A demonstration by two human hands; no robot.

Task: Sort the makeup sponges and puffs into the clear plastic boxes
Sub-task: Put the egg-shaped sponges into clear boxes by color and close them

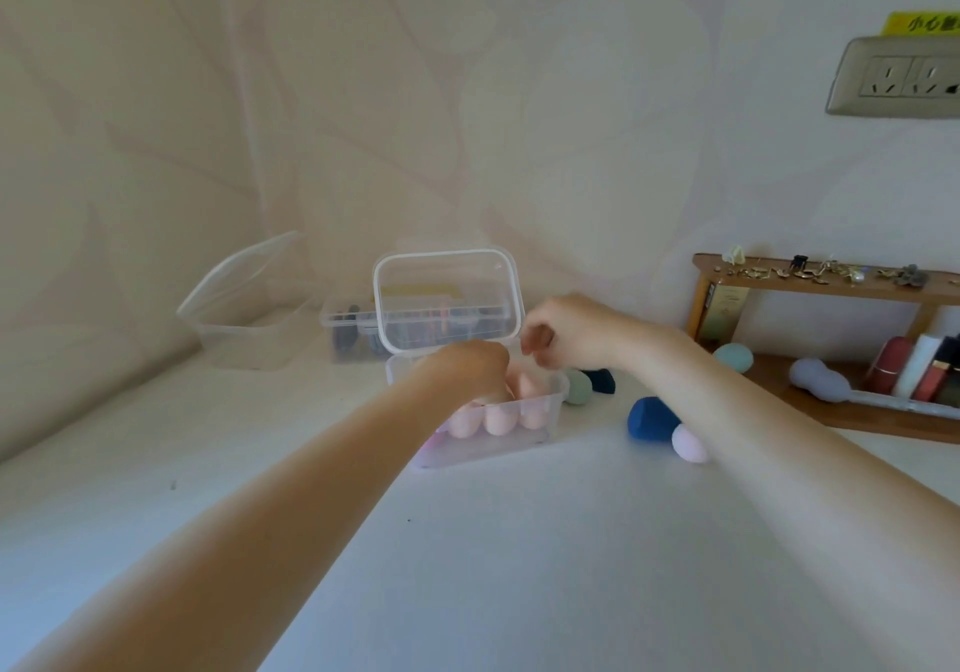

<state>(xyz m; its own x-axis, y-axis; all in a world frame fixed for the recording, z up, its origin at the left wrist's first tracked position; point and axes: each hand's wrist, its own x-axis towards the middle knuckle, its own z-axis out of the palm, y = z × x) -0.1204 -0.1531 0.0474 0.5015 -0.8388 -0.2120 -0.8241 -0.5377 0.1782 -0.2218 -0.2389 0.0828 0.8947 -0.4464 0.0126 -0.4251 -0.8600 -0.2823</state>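
Observation:
A clear plastic box (pixel 557 397) stands mid-table with its hinged lid (pixel 447 297) upright. Several pale pink sponges (pixel 498 419) fill it. My left hand (pixel 467 371) reaches down into the box, and its curled fingers grip a pink sponge (pixel 523 384) at the back. My right hand (pixel 566 331) hovers above the box's right rear corner with loosely curled fingers and holds nothing. To the right of the box lie loose sponges: a green one (pixel 577 386), a dark teal one (pixel 601 380), a blue one (pixel 649 418) and a lilac one (pixel 690 444).
An empty clear box (pixel 244 331) with its lid open stands at the far left. Behind the open lid is a clear box of dark items (pixel 349 335). A wooden shelf (pixel 810 284) at the right holds a mint sponge (pixel 732 357), cosmetics and a pale bottle (pixel 821 379).

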